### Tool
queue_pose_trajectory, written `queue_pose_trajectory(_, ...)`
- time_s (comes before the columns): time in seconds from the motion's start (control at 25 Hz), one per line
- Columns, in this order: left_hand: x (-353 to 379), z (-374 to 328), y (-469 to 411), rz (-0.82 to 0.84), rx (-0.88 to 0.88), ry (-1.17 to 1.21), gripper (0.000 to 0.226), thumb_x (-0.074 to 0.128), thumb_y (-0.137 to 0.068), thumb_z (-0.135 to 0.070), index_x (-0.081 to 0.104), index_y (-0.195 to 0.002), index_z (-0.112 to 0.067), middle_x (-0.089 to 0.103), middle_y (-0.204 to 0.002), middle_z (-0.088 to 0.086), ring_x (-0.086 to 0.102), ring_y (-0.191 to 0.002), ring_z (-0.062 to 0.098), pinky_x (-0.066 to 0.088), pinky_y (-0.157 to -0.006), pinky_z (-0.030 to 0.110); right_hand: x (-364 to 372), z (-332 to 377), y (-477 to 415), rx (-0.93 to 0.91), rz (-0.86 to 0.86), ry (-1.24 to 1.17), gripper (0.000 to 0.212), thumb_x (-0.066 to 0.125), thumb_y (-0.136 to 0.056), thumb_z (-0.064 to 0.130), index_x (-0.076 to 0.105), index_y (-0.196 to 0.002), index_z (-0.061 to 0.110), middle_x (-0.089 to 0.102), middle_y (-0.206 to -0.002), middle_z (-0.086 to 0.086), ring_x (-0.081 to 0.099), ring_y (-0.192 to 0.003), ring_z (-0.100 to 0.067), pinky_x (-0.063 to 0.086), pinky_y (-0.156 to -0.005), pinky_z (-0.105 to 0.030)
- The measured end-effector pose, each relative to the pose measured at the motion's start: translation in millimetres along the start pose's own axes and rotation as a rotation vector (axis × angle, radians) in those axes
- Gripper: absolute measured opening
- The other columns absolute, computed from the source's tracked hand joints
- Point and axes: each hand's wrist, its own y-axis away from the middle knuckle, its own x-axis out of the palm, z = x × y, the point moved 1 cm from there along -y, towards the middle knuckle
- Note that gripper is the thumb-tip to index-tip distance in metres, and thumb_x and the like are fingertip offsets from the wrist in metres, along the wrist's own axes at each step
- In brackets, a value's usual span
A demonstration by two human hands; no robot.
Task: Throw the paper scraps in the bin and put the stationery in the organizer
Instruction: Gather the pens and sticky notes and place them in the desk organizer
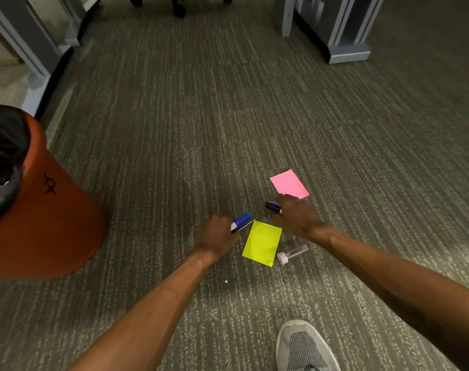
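Note:
On the carpet lie a yellow paper note (262, 242) and a pink paper note (289, 183). My left hand (216, 235) is closed around a blue-capped marker (241, 220) and a thin dark pen beside it, just left of the yellow note. My right hand (295, 216) is closed on a black and purple marker (273, 206), below the pink note's near edge. A small clear tube with a pink cap (292, 254) lies right of the yellow note. The orange bin (49, 210) with a dark liner stands at the left. No organizer is in view.
Grey partition feet stand at the far left (35, 57) and far right (343, 46). Chair castors (178, 9) show at the top. My grey shoe (305, 346) is at the bottom, near the notes. A tiny white speck (226, 281) lies on the carpet.

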Motion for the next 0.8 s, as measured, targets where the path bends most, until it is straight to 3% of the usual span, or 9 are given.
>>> queue_pose_trajectory(0.12,-0.9,-6.8,4.0,-0.045,-0.037,0.074,0.032,0.059,-0.086,-0.040,0.064,-0.102,-0.013,0.071,-0.100,0.022,0.067,-0.093,0.043,0.049,-0.070,0.041,-9.9,-7.6,15.3,-0.003,-0.128,0.009,0.026,0.056,-0.088,0.036,0.050,-0.108,0.020,0.069,-0.106,-0.015,0.066,-0.092,-0.038,0.043,-0.064,-0.038)
queue_pose_trajectory(0.24,0.6,-18.9,8.7,-0.123,-0.104,0.076,0.035,0.055,-0.087,-0.043,0.057,-0.106,-0.014,0.071,-0.101,0.022,0.067,-0.094,0.044,0.048,-0.071,0.042,-14.2,-17.5,33.6,-0.102,-0.045,-0.009,0.014,0.058,-0.091,0.034,0.054,-0.101,0.025,0.067,-0.097,-0.007,0.064,-0.088,-0.032,0.045,-0.064,-0.037)
queue_pose_trajectory(0.36,5.0,-28.7,10.0,-0.092,-0.213,0.134,0.034,0.053,-0.091,-0.039,0.063,-0.109,-0.012,0.071,-0.107,0.021,0.067,-0.099,0.042,0.048,-0.075,0.040,-10.5,-21.2,49.0,-0.171,0.015,-0.080,0.012,0.062,-0.092,0.033,0.060,-0.095,0.021,0.062,-0.088,0.001,0.058,-0.080,-0.021,0.034,-0.061,-0.031)
queue_pose_trajectory(0.48,8.0,-37.1,12.4,-0.043,-0.232,0.211,0.029,0.050,-0.094,-0.026,0.065,-0.114,-0.010,0.070,-0.111,0.022,0.065,-0.104,0.042,0.049,-0.081,0.042,-4.4,-20.9,65.7,-0.306,0.123,-0.056,0.028,0.063,-0.092,0.038,0.064,-0.115,0.022,0.055,-0.100,0.007,0.053,-0.088,-0.013,0.039,-0.069,-0.029)
queue_pose_trajectory(0.6,9.8,-44.6,21.8,-0.098,-0.195,0.161,0.028,0.048,-0.096,-0.021,0.061,-0.119,-0.014,0.068,-0.115,0.019,0.064,-0.104,0.043,0.050,-0.081,0.043,-0.1,-20.1,78.3,-0.445,0.177,0.068,0.031,0.065,-0.091,0.032,0.063,-0.121,0.027,0.060,-0.117,0.005,0.055,-0.104,-0.015,0.049,-0.085,-0.034)
queue_pose_trajectory(0.68,12.9,-51.2,28.4,-0.082,-0.218,0.205,0.032,0.055,-0.096,-0.029,0.059,-0.123,-0.013,0.063,-0.121,0.018,0.063,-0.108,0.041,0.049,-0.084,0.044,3.1,-19.5,81.2,-0.492,0.161,0.086,0.033,0.068,-0.089,0.025,0.063,-0.122,0.022,0.063,-0.121,0.000,0.056,-0.111,-0.021,0.047,-0.092,-0.037)
queue_pose_trajectory(0.8,17.5,-60.9,34.6,0.058,-0.263,0.194,0.060,0.073,-0.081,-0.048,0.058,-0.125,-0.010,0.062,-0.125,0.017,0.062,-0.114,0.038,0.050,-0.087,0.041,11.4,-22.2,79.9,-0.506,0.143,0.176,0.035,0.069,-0.087,0.023,0.061,-0.121,0.021,0.061,-0.126,-0.003,0.055,-0.116,-0.026,0.047,-0.094,-0.039)
